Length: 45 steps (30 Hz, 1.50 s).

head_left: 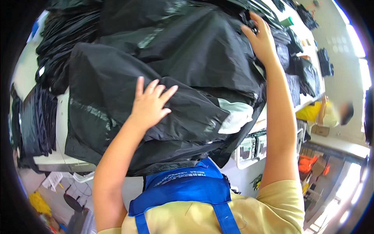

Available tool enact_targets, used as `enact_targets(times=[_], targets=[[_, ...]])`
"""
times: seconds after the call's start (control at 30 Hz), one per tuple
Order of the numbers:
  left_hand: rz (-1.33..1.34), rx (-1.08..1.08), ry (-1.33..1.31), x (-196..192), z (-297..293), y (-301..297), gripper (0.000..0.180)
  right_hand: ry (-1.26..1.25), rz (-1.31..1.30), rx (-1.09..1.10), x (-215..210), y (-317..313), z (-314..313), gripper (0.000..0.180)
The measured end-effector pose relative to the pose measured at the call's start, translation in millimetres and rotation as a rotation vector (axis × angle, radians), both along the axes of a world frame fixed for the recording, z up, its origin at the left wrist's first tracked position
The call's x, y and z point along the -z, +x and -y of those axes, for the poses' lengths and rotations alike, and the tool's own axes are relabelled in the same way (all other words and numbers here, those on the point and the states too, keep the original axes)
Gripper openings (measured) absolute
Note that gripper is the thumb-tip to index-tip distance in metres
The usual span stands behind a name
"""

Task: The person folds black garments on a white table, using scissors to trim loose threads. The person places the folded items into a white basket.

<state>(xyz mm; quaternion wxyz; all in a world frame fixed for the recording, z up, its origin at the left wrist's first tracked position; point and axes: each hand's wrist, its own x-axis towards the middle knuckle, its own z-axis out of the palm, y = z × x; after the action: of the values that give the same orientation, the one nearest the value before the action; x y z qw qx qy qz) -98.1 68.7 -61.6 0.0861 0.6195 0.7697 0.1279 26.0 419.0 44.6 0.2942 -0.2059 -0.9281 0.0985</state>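
Note:
Large black plastic bags (202, 50) lie spread over the table in front of me, wrinkled and overlapping. My left hand (151, 102) rests on the nearest black sheet with its fingers spread. Farther off to the right, my right hand (261, 38) reaches the far right edge of the pile, thumb and fingers apart beside the dark folds. Its fingertips partly meet the black plastic, and I see nothing held in it. A white textured piece (235, 117) sticks out from under the plastic at the right.
Folded black bags (38, 121) are stacked at the left, with more piles (307, 76) along the table's right side. A green roll (287, 22) stands at the far right. Below the table edge hangs a white basket (249, 154) holding packages. Another person (329, 113) is at the right.

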Motion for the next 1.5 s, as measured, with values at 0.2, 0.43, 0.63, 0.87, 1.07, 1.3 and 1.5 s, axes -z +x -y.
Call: enact_targets(times=[0.2,0.43,0.63,0.87,1.07,1.3,1.5], targets=[[-0.084,-0.073,-0.059,9.7,-1.9,-6.2,0.041,-0.267,0.017,0.913,128.2,254.8,53.5,0.083],[-0.138,-0.173,-0.141,7.4,5.0,-32.5,0.030,-1.604,-0.548,0.662,144.0,280.9,132.2,0.073],[-0.076,-0.312,-0.328,-12.6,5.8,-56.7,0.026,-1.953,-0.926,0.141,117.0,290.0,117.3,0.071],[-0.087,-0.411,-0.346,-8.4,-5.5,-73.1,0.028,-1.977,-1.125,0.057,136.1,278.8,107.7,0.037],[-0.116,-0.373,-0.251,5.3,-21.4,-84.7,0.037,-2.077,-0.988,0.247,140.1,274.5,82.2,0.026],[-0.095,-0.392,-0.233,13.6,-22.6,-79.2,0.034,-2.119,-0.923,0.340,146.0,269.1,70.7,0.025],[-0.047,-0.326,-0.121,4.3,-8.5,-36.5,0.033,-1.290,-0.317,0.760,133.2,264.9,46.5,0.039]])
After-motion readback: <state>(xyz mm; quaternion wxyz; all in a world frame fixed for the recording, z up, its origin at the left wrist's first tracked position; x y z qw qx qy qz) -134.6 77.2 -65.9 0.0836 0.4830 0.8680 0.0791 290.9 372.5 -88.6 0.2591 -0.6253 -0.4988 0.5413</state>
